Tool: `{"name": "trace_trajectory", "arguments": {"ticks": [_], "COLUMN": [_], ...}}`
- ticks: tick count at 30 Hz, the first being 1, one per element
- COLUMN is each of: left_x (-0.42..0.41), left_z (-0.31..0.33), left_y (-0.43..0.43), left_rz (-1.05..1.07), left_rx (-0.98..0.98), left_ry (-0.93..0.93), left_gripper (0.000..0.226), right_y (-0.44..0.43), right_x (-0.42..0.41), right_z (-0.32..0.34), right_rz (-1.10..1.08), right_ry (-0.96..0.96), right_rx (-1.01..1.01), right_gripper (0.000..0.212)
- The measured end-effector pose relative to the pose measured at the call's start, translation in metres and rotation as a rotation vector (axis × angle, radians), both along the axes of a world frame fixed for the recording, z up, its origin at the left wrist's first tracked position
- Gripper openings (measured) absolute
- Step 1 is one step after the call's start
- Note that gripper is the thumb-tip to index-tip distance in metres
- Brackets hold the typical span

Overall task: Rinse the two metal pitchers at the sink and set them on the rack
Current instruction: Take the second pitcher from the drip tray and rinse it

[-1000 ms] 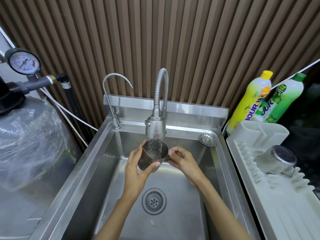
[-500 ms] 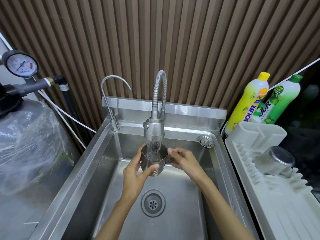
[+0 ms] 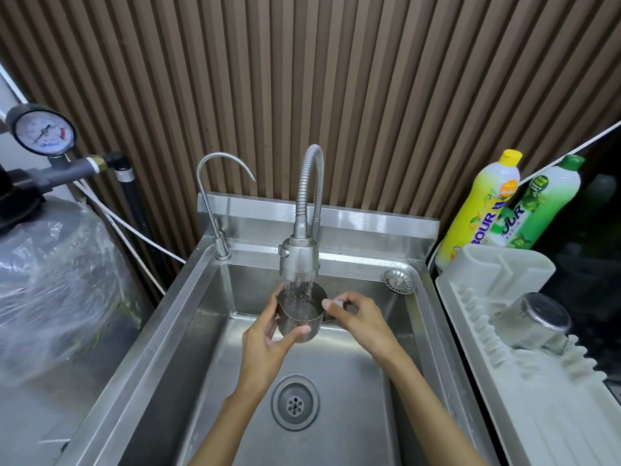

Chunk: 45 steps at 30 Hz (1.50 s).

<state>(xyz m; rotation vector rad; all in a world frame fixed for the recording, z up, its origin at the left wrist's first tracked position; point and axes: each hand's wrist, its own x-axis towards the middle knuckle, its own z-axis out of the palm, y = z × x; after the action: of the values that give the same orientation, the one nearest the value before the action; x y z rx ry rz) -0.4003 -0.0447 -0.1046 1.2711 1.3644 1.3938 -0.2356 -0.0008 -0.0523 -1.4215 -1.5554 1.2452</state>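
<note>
a: where is the pitcher, and how is it held?

b: upright under the spray head of the flexible faucet, above the sink basin, with water running into its mouth. the left hand wraps the wall — thumb across the near side, fingers curled round the far side. the right hand is closed on the handle at the pitcher's right; the handle itself is mostly hidden by the fingers.

a: how will it handle?

b: judged, not seen: thin rigid steel, light when empty but heavier as it fills, and slick when wet. it will not break, yet it could slip or clang against the basin. the handle gives the surest hold; a second hand on the wall steadies it for tipping out.

a: count of each thing?

b: two pitchers — one in hand, a second pitcher lying on its side on the white rack to the right of the sink. two faucets, counting the thin gooseneck tap; two detergent bottles, yellow and green; one drain; one loose strainer on the rim.
</note>
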Motion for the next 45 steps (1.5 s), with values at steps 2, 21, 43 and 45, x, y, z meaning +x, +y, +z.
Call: {"name": "trace_trajectory", "arguments": {"ticks": [2,21,43,45], "left_x": [-0.001,-0.007,-0.038,-0.034], "left_z": [0.002,0.004,0.001,0.001], "left_y": [-0.001,-0.011,0.028,0.034], "left_rz": [0.022,0.09,-0.324,-0.32], "left_rx": [0.012,0.012,-0.855,-0.835], "left_ry": [0.025,0.208,-0.657,-0.668], "left_gripper": [0.075,0.073,0.072,0.064], "right_y": [0.001,0.009,0.005,0.006], "right_x": [-0.001,0.0,-0.021,-0.018], "right_z": [-0.005,-0.005,0.004,-0.001], "right_rz": [0.006,0.136,0.491,0.537], "right_ry": [0.035,0.051,-0.557,-0.624], "right_rx": [-0.021,-0.201,0.559,0.586], "right_gripper": [0.019,0.027,0.019,0.02]}}
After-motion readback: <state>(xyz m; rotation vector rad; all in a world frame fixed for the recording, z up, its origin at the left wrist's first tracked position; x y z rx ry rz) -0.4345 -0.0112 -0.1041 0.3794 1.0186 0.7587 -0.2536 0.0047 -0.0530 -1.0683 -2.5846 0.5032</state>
